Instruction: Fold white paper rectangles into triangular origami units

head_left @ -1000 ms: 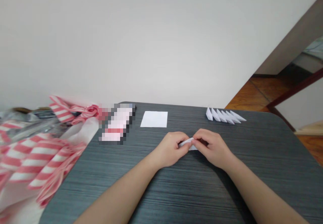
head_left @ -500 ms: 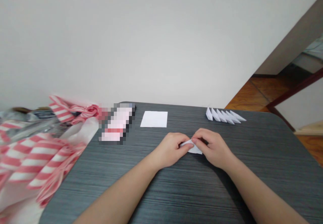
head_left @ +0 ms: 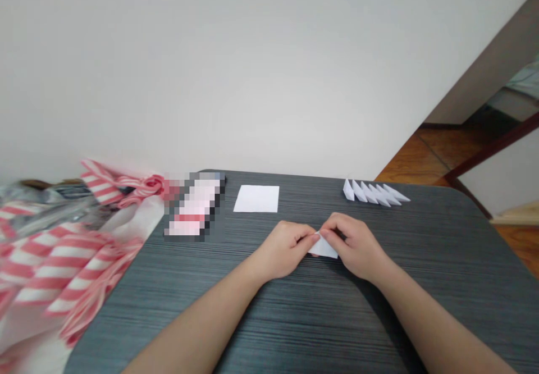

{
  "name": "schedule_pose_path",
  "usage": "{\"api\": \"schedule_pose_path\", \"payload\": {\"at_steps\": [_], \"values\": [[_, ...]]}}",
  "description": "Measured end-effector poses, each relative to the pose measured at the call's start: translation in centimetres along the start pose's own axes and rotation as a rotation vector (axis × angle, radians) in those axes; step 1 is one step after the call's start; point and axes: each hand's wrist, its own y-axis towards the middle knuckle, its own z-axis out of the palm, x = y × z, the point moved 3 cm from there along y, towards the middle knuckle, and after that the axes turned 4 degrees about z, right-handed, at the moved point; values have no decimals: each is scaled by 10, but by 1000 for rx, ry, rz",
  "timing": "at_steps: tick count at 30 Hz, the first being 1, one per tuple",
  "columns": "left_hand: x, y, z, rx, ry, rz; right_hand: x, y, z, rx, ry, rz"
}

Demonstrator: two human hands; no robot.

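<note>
Between my two hands is a small piece of white folded paper (head_left: 325, 249), held just above or on the dark table (head_left: 269, 329). My left hand (head_left: 286, 249) pinches its left side with thumb and fingers. My right hand (head_left: 351, 245) is closed on its upper right side, the thumb close to the other hand's fingertips. Part of the paper is hidden under the fingers. Behind my left hand lies a flat white square sheet (head_left: 256, 199). Beyond my right hand, several pointed folded paper pieces (head_left: 373, 193) stand in an overlapping row.
A pixelated phone-like object (head_left: 196, 203) lies at the table's back left. Red-and-white striped cloth (head_left: 63, 261) is heaped beside the left edge. A pale wall (head_left: 261, 71) rises behind the table, and wooden floor (head_left: 421, 152) shows at the right.
My left thumb has drawn back slightly to the left and up, so more of the folded paper shows. Both hands stay in nearly the same place, still gripping it.
</note>
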Motion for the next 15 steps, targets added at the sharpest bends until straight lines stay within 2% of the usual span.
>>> {"api": "schedule_pose_path", "payload": {"at_steps": [4,11,15], "values": [[0,0,0,-3,0,-22,-2,0,0,-6,-13,1],[0,0,0,-10,11,-23,-4,0,1,65,-3,9],[1,0,0,-24,-12,-33,-2,0,0,44,-16,18]]}}
